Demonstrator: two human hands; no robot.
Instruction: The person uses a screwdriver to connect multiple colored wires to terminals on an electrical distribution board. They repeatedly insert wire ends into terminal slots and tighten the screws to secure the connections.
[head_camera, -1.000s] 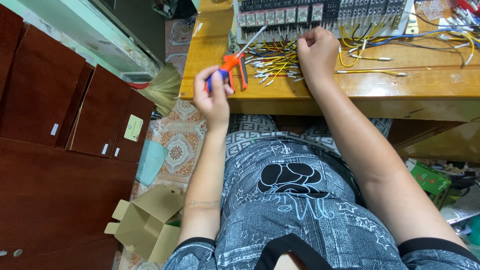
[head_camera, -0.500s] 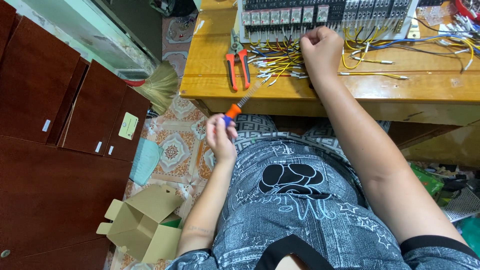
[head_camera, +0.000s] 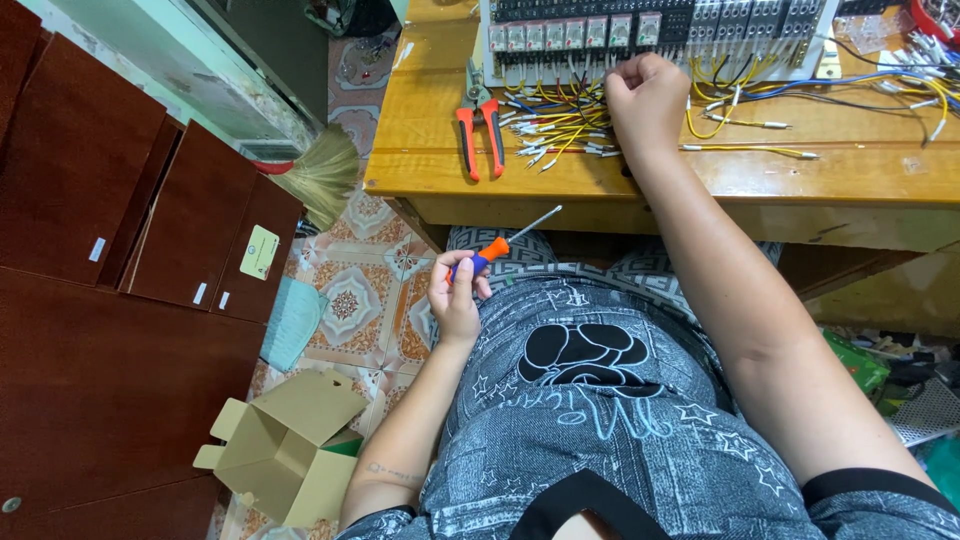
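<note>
The left hand (head_camera: 456, 300) has its grip clamped on an orange-and-blue screwdriver (head_camera: 497, 246) over the lap, shaft pointing to 2 o'clock. The right hand (head_camera: 648, 100), fisted, rests among yellow wires (head_camera: 560, 130) on the desk (head_camera: 420, 150). Orange-handled pliers (head_camera: 480, 125) lie at its 9 o'clock.

The right hand (head_camera: 648, 100) lies knuckles-up on the wooden workbench (head_camera: 560, 175), so its fingertips and whatever wire they pinch are hidden beneath it; the terminal-block panel (head_camera: 650, 25) at the bench's far edge is cut off by the top of the view. Below the bench, the screwdriver (head_camera: 500, 245) handle is partly buried in the left hand (head_camera: 457, 300); its tip is too small to tell.
</note>
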